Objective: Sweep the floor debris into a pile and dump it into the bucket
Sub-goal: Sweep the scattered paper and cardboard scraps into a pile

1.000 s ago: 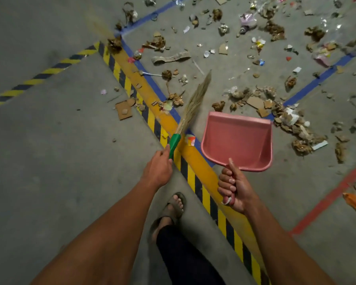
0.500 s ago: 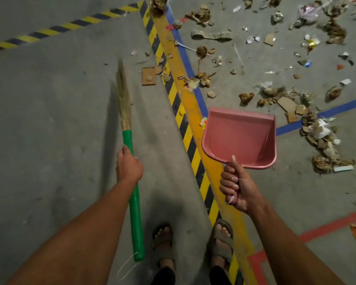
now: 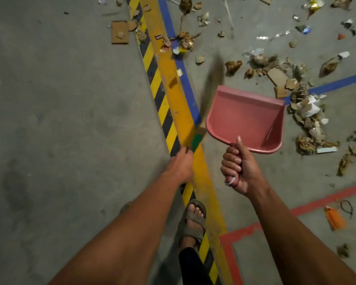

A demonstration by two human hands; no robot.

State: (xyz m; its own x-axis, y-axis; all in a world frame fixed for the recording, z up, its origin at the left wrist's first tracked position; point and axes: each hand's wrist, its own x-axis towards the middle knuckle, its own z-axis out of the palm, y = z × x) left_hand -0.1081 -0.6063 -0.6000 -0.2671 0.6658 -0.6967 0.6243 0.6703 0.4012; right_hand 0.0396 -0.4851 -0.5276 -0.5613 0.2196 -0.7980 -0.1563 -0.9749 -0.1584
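Note:
My left hand (image 3: 180,166) grips the green handle of a straw broom (image 3: 196,140); its bristles are motion-blurred and point up toward the debris, left of the dustpan. A pink dustpan (image 3: 246,118) hangs above the floor, its handle held in my right hand (image 3: 238,169) with the thumb lying along the top. The pan is empty, its open edge facing away from me. Scattered debris (image 3: 304,112) of cardboard scraps, crumpled paper and wrappers lies on the concrete beyond and right of the pan. No bucket is in view.
A yellow stripe with black-yellow hazard tape (image 3: 162,103) and blue tape runs diagonally across the floor. Red tape (image 3: 230,241) marks a corner at lower right. An orange scrap (image 3: 335,218) lies near it. My sandalled foot (image 3: 194,221) stands on the stripe. A cardboard piece (image 3: 119,32) lies upper left.
The broom swung from the left side, where it stood over bare concrete, back right toward the dustpan, now blurred. The view shifted forward; the dustpan stayed held in my right hand.

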